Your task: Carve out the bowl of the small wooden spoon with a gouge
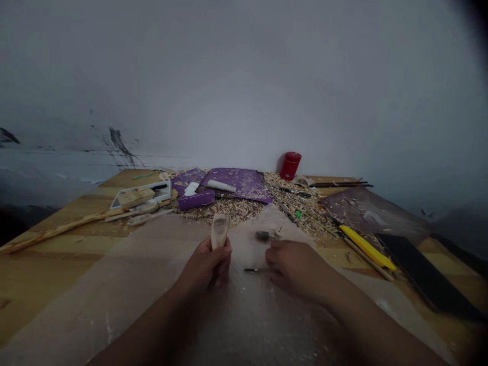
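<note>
In my left hand (208, 264), a pale carved wooden piece (219, 231) with a scooped hollow near its top stands upright, gripped between thumb and fingers. My right hand (292, 264) rests low over the translucent sheet (152, 274), its fingers curled. A thin dark-tipped tool (250, 270) runs in under those fingers; blur hides exactly how it is held. Just beyond the right knuckles lies a short tool with a dark end (263, 235), beside a small pale wooden knob (279, 231).
Wood shavings (244, 211) cover the back around purple sheets (240, 183) and a purple roll (196, 200). A red can (290, 165) stands by the wall. To the right lie a yellow cutter (366, 246) and dark board (427, 274); left, a white tray (170, 190) and long stick (57, 231).
</note>
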Demonstrator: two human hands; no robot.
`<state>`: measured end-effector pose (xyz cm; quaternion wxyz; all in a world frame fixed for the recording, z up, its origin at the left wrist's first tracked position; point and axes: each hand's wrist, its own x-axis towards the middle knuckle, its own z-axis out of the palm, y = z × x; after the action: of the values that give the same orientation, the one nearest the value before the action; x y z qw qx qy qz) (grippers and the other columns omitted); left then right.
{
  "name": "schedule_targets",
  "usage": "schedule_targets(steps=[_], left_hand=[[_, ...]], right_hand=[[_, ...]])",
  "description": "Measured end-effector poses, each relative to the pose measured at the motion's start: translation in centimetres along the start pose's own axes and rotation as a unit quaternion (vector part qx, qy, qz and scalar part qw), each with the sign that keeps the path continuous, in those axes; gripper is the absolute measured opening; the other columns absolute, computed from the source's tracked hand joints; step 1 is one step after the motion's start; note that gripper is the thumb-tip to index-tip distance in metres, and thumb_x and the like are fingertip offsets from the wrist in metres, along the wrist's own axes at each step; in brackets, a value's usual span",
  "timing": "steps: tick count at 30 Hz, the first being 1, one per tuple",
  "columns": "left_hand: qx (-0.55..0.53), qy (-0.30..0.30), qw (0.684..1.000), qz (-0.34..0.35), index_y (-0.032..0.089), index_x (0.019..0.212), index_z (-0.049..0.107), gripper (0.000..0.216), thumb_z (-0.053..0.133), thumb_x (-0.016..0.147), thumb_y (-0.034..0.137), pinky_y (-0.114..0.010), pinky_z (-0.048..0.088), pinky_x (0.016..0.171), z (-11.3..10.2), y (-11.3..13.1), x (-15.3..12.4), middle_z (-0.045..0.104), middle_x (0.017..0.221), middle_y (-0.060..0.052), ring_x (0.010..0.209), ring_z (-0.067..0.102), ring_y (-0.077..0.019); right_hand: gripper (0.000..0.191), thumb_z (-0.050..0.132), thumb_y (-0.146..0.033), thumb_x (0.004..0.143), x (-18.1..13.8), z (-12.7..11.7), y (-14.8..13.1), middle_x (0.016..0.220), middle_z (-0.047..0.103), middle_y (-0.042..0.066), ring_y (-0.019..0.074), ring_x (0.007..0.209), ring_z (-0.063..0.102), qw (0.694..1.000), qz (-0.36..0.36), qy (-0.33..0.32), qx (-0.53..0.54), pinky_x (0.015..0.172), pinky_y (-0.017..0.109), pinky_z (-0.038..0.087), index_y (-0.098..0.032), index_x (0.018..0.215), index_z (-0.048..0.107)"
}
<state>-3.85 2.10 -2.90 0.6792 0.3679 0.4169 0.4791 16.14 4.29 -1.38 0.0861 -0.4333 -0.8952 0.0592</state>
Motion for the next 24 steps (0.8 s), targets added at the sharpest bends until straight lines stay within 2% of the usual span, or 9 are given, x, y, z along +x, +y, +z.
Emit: schedule_targets(steps=[3, 6, 10, 14, 19, 24], left_hand=[[-0.02, -0.018, 1.0, 0.014, 0.019, 0.068, 0.04, 0.014, 0.052, 0.073, 0.023, -0.016, 0.028, 0.032, -0.1, -0.1, -0.3, 0.037, 0.037, 0.011, 0.025, 0.028, -0.003], [-0.038, -0.034, 0.998, 0.027, 0.018, 0.067, 0.041, 0.012, 0.05, 0.074, 0.021, -0.017, 0.028, 0.032, 0.0, -0.2, -0.5, 0.038, 0.038, 0.01, 0.026, 0.028, -0.0029], [-0.054, -0.026, 0.998, 0.023, 0.018, 0.068, 0.041, 0.013, 0.049, 0.076, 0.026, -0.017, 0.027, 0.032, 0.2, -0.1, -0.7, 0.037, 0.038, 0.009, 0.026, 0.027, -0.0028], [-0.041, -0.013, 0.999, 0.022, 0.019, 0.08, 0.045, 0.013, 0.048, 0.076, 0.031, -0.016, 0.027, 0.03, 0.7, 0.2, -0.8, 0.038, 0.039, 0.01, 0.025, 0.025, -0.0036], [0.022, 0.009, 0.999, 0.029, 0.021, 0.096, 0.043, 0.023, 0.049, 0.076, 0.03, -0.015, 0.025, 0.03, 0.6, 0.1, -0.6, 0.039, 0.039, 0.012, 0.025, 0.027, -0.0039], [0.14, 0.025, 0.989, 0.032, 0.021, 0.1, 0.041, 0.029, 0.053, 0.076, 0.03, -0.014, 0.026, 0.031, -0.1, -0.3, -0.4, 0.041, 0.041, 0.011, 0.029, 0.035, -0.005]], right_hand=[[0.005, 0.064, -0.019, 0.061, -0.2, 0.5, 0.2, 0.065, 0.062, 0.006, 0.0212, 0.062, 0.059, 0.999, -0.011, -0.038, -0.01, 0.054, 0.027, 0.038, -0.019, 0.065, 0.061], [0.007, 0.06, -0.012, 0.061, 0.1, 1.1, 0.3, 0.065, 0.063, 0.006, 0.0209, 0.062, 0.059, 0.999, -0.003, -0.035, 0.003, 0.053, 0.027, 0.036, -0.019, 0.064, 0.06], [0.008, 0.049, -0.016, 0.076, 0.6, 0.5, 0.0, 0.068, 0.061, 0.003, 0.0174, 0.062, 0.057, 0.998, 0.027, 0.019, 0.057, 0.053, 0.025, 0.036, -0.019, 0.073, 0.055], [0.013, 0.037, -0.022, 0.088, 0.6, -0.3, -0.9, 0.076, 0.06, 0.001, 0.0136, 0.068, 0.056, 0.989, 0.026, 0.074, 0.125, 0.058, 0.023, 0.039, -0.02, 0.088, 0.05], [0.016, 0.04, -0.021, 0.087, 0.4, 0.2, -1.4, 0.085, 0.06, 0.002, 0.0152, 0.079, 0.056, 0.972, 0.0, 0.14, 0.191, 0.068, 0.026, 0.041, -0.021, 0.098, 0.052], [0.027, 0.041, -0.018, 0.085, 0.1, 0.4, -1.7, 0.094, 0.059, 0.008, 0.0186, 0.085, 0.055, 0.977, -0.006, 0.158, 0.145, 0.074, 0.032, 0.043, -0.018, 0.109, 0.052]])
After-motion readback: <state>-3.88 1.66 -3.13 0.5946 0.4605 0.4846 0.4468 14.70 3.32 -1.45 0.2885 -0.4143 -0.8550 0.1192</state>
